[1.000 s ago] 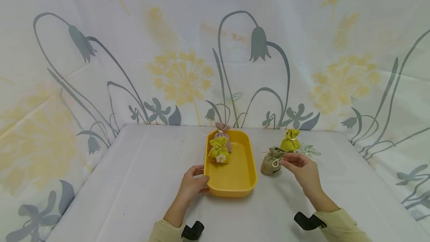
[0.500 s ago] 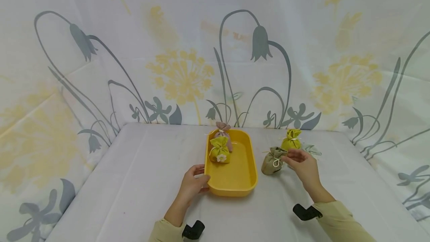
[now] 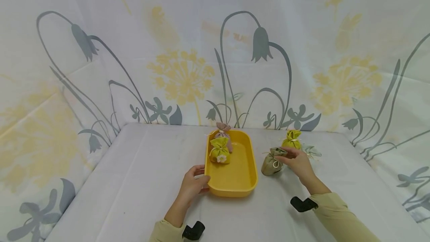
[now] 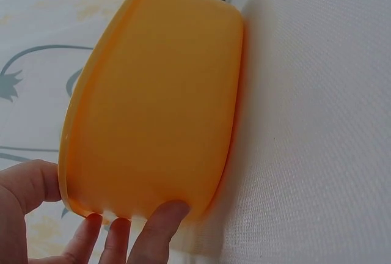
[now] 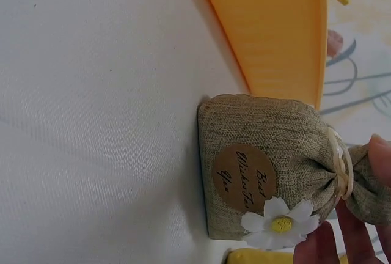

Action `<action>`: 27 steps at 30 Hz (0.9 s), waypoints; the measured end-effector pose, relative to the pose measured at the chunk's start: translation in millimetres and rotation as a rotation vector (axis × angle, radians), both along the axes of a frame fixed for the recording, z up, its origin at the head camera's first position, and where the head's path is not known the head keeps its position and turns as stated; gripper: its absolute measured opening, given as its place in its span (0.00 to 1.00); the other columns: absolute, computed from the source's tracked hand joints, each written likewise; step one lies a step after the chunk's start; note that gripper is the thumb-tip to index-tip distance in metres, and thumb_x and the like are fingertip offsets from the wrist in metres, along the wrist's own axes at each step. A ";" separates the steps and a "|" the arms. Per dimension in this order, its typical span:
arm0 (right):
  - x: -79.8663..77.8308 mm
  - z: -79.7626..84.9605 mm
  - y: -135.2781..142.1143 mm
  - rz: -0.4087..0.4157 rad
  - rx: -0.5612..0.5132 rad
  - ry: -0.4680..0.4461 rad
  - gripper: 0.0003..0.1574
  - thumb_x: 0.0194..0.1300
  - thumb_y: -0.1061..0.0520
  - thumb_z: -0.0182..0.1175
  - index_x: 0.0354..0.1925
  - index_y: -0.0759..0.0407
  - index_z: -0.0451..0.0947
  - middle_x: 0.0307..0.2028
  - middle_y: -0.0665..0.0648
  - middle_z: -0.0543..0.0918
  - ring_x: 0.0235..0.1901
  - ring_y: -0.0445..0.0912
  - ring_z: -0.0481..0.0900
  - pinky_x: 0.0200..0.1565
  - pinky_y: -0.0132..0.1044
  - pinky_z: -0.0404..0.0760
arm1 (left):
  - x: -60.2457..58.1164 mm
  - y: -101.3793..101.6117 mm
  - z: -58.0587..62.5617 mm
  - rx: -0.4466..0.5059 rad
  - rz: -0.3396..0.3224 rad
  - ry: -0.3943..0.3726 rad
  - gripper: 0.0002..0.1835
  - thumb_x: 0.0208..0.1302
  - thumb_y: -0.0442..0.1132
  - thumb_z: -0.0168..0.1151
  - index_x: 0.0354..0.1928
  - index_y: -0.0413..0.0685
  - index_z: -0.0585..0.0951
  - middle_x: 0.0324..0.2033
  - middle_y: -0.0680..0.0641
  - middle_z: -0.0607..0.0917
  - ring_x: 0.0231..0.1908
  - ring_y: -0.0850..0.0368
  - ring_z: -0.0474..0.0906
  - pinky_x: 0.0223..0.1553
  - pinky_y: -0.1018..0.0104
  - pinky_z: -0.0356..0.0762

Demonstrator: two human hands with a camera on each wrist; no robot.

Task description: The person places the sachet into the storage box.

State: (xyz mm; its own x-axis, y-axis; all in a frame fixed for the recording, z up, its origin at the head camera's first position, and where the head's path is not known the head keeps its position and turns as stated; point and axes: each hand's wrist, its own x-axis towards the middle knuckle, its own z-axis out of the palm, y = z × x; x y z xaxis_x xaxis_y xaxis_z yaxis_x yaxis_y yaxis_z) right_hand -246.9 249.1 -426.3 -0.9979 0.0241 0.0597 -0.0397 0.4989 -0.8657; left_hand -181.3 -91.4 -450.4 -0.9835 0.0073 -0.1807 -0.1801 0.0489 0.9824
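Note:
In the head view my left hand (image 3: 193,185) grips the left side of a yellow plastic tray (image 3: 231,180). Its thumb is at the rim, and its fingertips lie against the tray's wall (image 4: 153,93) in the left wrist view. My right hand (image 3: 301,164) pinches the gathered neck of a grey-brown drawstring sachet (image 3: 271,164), right of the tray. That cloth sachet (image 5: 275,135) has a cream cord, a round label and a white flower, and its base appears to rest on the table. Inside the tray, a yellow-green sachet (image 3: 219,151) stands before a pinkish one (image 3: 230,143).
Behind my right hand are another yellow-green sachet (image 3: 291,139) and a pale green sachet (image 3: 310,150), both partly hidden. A white cloth covers the table (image 3: 147,160). A flower-printed curtain (image 3: 188,18) hangs along its back and sides.
My right hand has shifted slightly left, its fingers reaching further over the grey-brown sachet's neck. The left hand, tray and sachets stay about where they were.

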 end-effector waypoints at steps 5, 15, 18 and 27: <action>-0.8 0.1 -3.5 -0.012 -0.004 0.000 0.33 0.55 0.51 0.67 0.54 0.68 0.74 0.36 0.53 0.79 0.35 0.40 0.72 0.34 0.32 0.75 | -0.8 -0.4 -2.1 -0.003 -0.005 -0.001 0.27 0.59 0.34 0.58 0.60 0.33 0.66 0.53 0.33 0.70 0.39 0.50 0.78 0.36 0.55 0.81; -0.7 2.2 -6.2 -0.080 -0.052 -0.026 0.33 0.53 0.49 0.69 0.52 0.67 0.76 0.35 0.46 0.80 0.34 0.39 0.72 0.32 0.33 0.73 | -2.2 0.0 -2.0 -0.010 0.003 0.006 0.27 0.59 0.34 0.58 0.60 0.34 0.66 0.53 0.33 0.70 0.38 0.51 0.78 0.35 0.56 0.81; -0.1 2.9 -6.4 -0.096 -0.067 -0.044 0.34 0.52 0.46 0.69 0.52 0.67 0.76 0.34 0.44 0.79 0.34 0.39 0.72 0.33 0.35 0.74 | -2.1 0.0 -2.4 -0.011 0.004 -0.007 0.27 0.59 0.34 0.58 0.60 0.34 0.67 0.53 0.34 0.71 0.37 0.51 0.78 0.35 0.56 0.81; 7.3 11.7 -15.5 -0.103 -0.108 -0.027 0.33 0.53 0.48 0.69 0.51 0.69 0.76 0.34 0.46 0.81 0.32 0.35 0.75 0.35 0.30 0.78 | 0.4 -0.4 4.0 0.005 -0.003 0.002 0.27 0.59 0.33 0.58 0.59 0.32 0.66 0.53 0.32 0.70 0.38 0.52 0.78 0.36 0.55 0.81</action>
